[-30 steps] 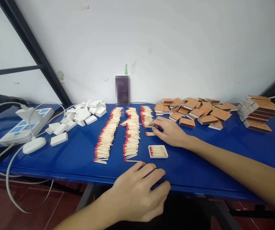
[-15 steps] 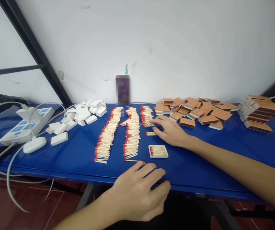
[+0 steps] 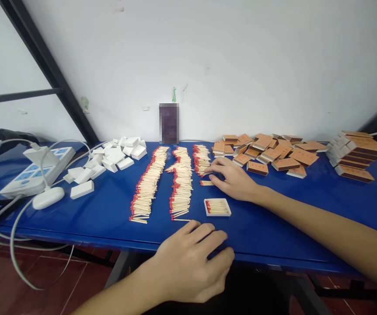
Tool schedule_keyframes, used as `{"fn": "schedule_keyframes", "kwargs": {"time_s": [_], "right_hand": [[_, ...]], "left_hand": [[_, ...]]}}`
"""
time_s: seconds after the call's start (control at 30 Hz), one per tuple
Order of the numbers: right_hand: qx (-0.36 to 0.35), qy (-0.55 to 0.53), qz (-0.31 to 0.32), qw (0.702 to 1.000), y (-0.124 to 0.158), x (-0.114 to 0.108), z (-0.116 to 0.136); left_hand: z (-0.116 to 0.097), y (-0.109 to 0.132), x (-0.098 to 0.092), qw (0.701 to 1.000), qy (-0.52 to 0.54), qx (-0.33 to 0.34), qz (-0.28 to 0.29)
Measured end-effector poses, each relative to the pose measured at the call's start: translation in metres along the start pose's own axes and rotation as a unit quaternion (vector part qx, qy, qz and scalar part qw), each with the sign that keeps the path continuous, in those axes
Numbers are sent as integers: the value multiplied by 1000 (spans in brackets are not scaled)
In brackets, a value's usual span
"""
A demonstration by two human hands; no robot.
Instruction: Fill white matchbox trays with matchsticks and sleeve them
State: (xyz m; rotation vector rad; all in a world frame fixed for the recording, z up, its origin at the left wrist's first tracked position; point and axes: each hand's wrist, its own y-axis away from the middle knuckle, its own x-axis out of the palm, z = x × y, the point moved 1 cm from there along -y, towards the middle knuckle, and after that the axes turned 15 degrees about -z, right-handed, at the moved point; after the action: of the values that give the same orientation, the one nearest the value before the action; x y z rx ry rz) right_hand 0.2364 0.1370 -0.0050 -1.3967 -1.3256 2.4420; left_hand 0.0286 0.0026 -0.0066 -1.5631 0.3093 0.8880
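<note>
My right hand (image 3: pixel 232 179) reaches over the table, its index fingertip touching the near end of the shortest row of matches (image 3: pixel 201 158). Its thumb and index finger are apart, and the thumb tip is beside a few loose matches (image 3: pixel 206 183). Nearer to me lies a white matchbox tray (image 3: pixel 217 213) with red-tipped matches inside. My left hand (image 3: pixel 195 262) rests at the table's front edge, fingers loosely bent and apart, with nothing visible in it. Two longer rows of matches, the middle row (image 3: pixel 181 188) and the left row (image 3: pixel 147 188), lie beyond it.
White matchbox trays (image 3: pixel 113 155) are heaped at the left, beside a power strip (image 3: pixel 37 173) with looping cables. Orange matchbox sleeves (image 3: pixel 274 151) lie in a pile at the right. Matchboxes (image 3: pixel 359 155) are stacked farther right. A pixelated dark rectangle (image 3: pixel 169 124) stands against the wall.
My right index finger has shifted slightly towards me and closer to the thumb at the end of the short row. My left hand has stayed in place.
</note>
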Motion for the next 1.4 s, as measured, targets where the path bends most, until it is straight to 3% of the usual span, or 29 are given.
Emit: {"fn": "schedule_keyframes", "kwargs": {"time_s": [0.47, 0.83, 1.4], "right_hand": [[-42, -18, -13, 999, 1, 0, -1], [-46, -12, 19, 999, -1, -1, 2], [-47, -35, 2, 998, 1, -1, 2]], "left_hand": [[0, 1, 0, 1000, -3, -1, 8], [0, 1, 0, 1000, -4, -3, 1], [-1, 1, 0, 1000, -5, -2, 11]]}}
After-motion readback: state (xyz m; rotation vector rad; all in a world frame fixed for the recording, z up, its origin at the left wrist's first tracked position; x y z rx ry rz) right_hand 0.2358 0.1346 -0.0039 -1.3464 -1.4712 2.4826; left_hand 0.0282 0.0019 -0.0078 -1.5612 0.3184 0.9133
